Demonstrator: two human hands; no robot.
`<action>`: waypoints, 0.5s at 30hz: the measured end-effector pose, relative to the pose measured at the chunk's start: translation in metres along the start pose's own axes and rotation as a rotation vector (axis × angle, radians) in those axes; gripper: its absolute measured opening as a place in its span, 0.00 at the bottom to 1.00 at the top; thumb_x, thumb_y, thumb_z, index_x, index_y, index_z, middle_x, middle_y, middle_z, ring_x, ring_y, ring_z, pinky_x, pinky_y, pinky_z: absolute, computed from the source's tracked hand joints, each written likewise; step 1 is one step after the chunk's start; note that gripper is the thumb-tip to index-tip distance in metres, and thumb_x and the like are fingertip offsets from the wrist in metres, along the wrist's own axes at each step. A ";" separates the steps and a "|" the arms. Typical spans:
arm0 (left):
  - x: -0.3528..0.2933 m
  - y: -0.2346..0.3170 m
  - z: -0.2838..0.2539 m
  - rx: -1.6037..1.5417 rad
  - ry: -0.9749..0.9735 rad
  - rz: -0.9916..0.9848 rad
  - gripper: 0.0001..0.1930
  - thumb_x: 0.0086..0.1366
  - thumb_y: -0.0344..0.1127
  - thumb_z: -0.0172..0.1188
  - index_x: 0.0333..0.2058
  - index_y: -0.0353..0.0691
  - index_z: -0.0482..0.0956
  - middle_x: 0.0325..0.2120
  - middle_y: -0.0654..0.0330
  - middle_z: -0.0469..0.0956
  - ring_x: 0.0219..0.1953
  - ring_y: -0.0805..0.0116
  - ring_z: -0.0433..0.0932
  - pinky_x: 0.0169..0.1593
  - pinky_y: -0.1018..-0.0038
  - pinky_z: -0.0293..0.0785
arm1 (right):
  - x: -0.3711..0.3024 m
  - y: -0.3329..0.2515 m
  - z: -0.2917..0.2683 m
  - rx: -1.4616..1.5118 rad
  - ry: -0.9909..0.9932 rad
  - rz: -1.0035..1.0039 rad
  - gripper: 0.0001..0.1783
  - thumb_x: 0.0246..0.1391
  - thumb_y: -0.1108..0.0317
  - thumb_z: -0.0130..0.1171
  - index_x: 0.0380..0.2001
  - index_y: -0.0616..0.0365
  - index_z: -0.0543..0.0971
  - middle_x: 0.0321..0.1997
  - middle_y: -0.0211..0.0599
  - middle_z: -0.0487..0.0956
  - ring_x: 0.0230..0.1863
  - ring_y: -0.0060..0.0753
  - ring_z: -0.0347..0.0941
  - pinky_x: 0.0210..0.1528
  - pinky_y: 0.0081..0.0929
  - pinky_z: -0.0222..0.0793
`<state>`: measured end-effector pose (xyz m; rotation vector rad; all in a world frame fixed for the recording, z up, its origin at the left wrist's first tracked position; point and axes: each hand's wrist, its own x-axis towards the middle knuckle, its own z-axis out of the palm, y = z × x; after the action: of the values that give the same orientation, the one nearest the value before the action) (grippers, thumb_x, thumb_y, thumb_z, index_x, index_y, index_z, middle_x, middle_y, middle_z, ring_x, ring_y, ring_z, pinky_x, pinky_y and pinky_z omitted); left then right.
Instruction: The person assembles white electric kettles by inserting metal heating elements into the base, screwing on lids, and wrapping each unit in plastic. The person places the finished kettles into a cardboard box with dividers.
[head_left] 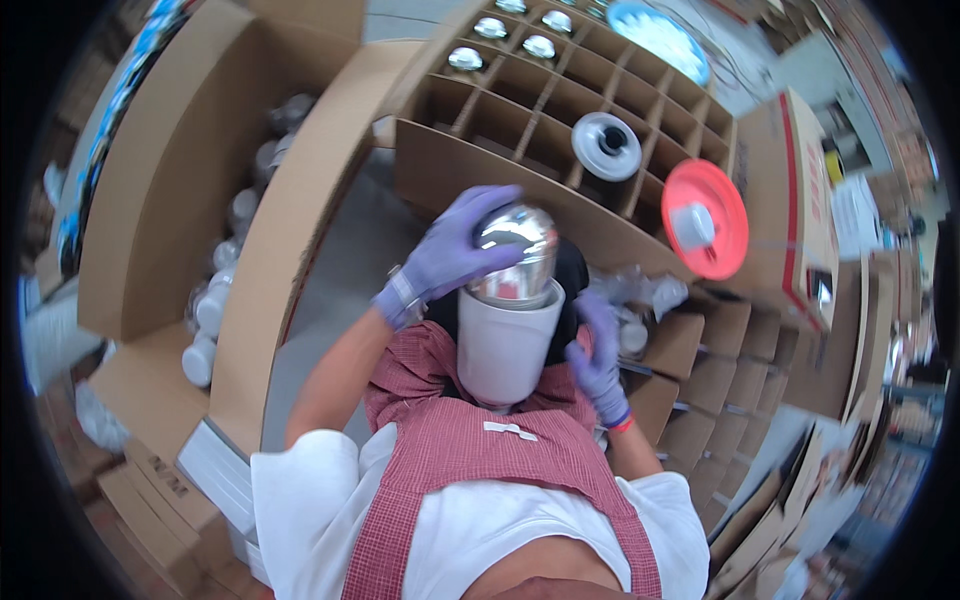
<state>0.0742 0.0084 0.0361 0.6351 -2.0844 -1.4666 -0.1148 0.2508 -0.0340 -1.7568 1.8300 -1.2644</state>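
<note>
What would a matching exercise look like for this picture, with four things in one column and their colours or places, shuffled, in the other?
Things:
1. Domed vessel
2. Casing
3. Disc bearing a small white piece
4. Divided carton

Colours or places:
A. Coral red
B. Holds silvery domes in some compartments
C. Shiny silver, with the gloved left hand on it
D. White, around the vessel's lower part

Right pairs: 1-C, 2-D, 3-A, 4-B.
</note>
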 end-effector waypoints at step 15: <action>-0.189 -0.163 -0.039 -0.168 -0.462 -0.341 0.34 0.65 0.36 0.64 0.67 0.43 0.61 0.64 0.55 0.67 0.64 0.62 0.68 0.66 0.65 0.64 | 0.082 -0.089 -0.001 0.411 -0.286 -0.359 0.48 0.42 0.60 0.74 0.65 0.63 0.64 0.62 0.50 0.68 0.62 0.48 0.67 0.64 0.37 0.62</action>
<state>0.2561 0.0506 -0.1332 0.6557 -2.2260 -2.1256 -0.0749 0.1886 0.0615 -1.9490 1.0428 -1.3128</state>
